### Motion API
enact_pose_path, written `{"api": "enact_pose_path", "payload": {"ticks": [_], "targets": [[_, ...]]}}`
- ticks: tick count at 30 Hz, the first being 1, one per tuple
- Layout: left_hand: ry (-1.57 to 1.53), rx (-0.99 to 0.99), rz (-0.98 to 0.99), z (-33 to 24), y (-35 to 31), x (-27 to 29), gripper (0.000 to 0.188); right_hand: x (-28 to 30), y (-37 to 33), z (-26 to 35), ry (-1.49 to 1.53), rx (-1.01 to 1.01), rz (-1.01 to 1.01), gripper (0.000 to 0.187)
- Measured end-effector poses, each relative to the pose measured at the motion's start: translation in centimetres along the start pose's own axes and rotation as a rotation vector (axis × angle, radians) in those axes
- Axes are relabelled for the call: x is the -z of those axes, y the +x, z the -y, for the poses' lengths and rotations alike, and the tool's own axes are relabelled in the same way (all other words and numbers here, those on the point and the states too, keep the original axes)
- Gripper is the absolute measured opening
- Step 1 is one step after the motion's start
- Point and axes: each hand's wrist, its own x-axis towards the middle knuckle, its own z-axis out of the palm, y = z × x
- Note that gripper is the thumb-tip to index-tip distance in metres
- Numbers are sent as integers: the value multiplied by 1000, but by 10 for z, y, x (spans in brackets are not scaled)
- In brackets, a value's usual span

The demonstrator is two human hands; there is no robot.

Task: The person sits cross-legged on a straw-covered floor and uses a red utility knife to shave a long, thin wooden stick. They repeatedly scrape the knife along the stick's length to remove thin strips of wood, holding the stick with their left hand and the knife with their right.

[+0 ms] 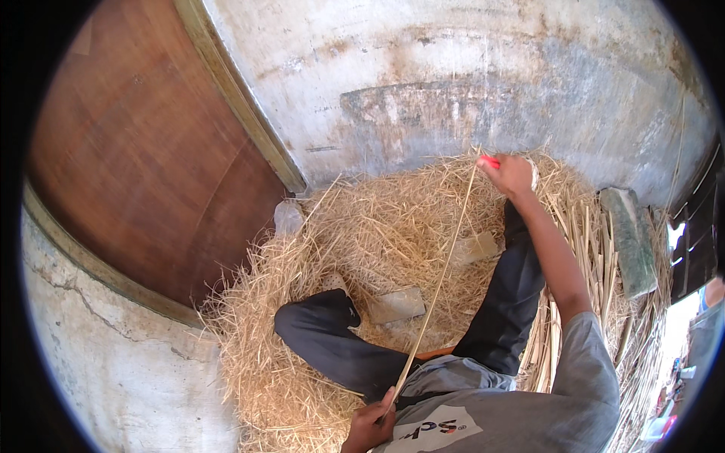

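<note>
A long, thin, pale cane strip (440, 288) runs taut and slanting between my two hands. Close to my waist, my left hand (370, 425) is closed around its lower end. My right hand (510, 175) reaches far forward with the arm stretched out, closed on a small red tool handle (491, 161). The strip's far end meets this hand beside the red piece. Whether a blade is attached to the handle is hidden by my fingers and too small to tell.
Loose straw shavings (377, 219) lie heaped around my folded legs. Pale blocks (398, 305) sit among them. On the right are a bundle of long stalks (563, 226) and a greenish stone slab (630, 241). A brown door (158, 151) and a stained wall (468, 83) enclose the spot.
</note>
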Motion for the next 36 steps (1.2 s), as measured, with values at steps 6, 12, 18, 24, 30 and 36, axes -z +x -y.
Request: {"api": "enact_pose_path", "payload": {"ticks": [6, 12, 18, 24, 30, 36], "targets": [[-144, 252, 13, 45, -14, 0, 39, -5, -23, -15, 86, -212, 143, 80], [-562, 366, 15, 15, 36, -11, 45, -1, -184, 90, 326, 522, 280, 57], [-622, 298, 16, 2, 45, -15, 46, 4, -165, 103, 350, 598, 124, 66], [-568, 301, -1, -5, 48, -15, 46, 11, -179, 112, 359, 773, 100, 67], [-597, 314, -49, -10, 49, -7, 44, 5, -165, 120, 350, 702, 64, 67], [-710, 415, -38, -12, 47, -5, 48, 5, -184, 121, 392, 664, 135, 65]]}}
